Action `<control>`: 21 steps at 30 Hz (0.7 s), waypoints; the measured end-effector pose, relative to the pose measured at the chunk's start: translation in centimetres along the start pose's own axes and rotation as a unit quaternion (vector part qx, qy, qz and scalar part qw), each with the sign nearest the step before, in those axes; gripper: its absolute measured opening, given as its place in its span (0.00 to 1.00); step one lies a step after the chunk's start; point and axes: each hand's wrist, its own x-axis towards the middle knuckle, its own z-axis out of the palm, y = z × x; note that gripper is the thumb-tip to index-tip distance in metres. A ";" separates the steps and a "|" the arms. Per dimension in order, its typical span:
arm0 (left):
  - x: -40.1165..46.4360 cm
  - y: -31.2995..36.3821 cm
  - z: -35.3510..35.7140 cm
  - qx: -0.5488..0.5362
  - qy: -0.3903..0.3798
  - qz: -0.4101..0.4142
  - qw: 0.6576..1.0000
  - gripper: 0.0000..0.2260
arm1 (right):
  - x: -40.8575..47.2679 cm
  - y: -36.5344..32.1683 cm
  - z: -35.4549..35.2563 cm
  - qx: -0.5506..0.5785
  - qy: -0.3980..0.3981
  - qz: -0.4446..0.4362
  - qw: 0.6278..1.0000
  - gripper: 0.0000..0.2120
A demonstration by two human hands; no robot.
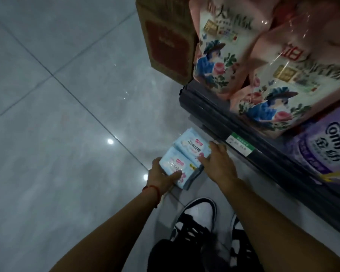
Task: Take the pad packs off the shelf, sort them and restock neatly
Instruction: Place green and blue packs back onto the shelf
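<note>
While both hands reach down beside the shelf, the scene reads so:
Pad packs: two pale blue pad packs, near pack (175, 165) and far pack (192, 147), lie touching each other, low by the tiled floor (57, 114), just beside the shelf edge (234, 134).
Left hand (161, 176): thumb and fingers curled round the near pack, gripping its end; a red string circles the wrist.
Right hand (218, 163): fingers bent over the far pack's right side; whether they grip it or only press I cannot tell.
Shelf contents: pink tissue bags (263, 65) stacked upright; a purple pack (326, 148) beside them.
Cardboard box (165, 36): stands on the floor past the shelf end; contents hidden.
Shoe (196, 216): black and white, below the packs.
</note>
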 end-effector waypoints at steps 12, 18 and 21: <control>-2.9 -0.8 -3.1 -0.133 -0.040 -0.036 0.990 0.26 | -4.6 1.4 0.3 0.286 0.015 0.045 0.957 0.23; -5.4 -0.3 -7.7 -0.176 -0.063 -0.005 0.982 0.29 | -9.3 0.3 -3.2 0.332 0.010 -0.042 0.942 0.20; -8.0 1.4 -8.8 -0.218 -0.092 0.046 0.970 0.24 | -11.9 -0.4 -6.9 0.383 -0.033 -0.088 0.919 0.21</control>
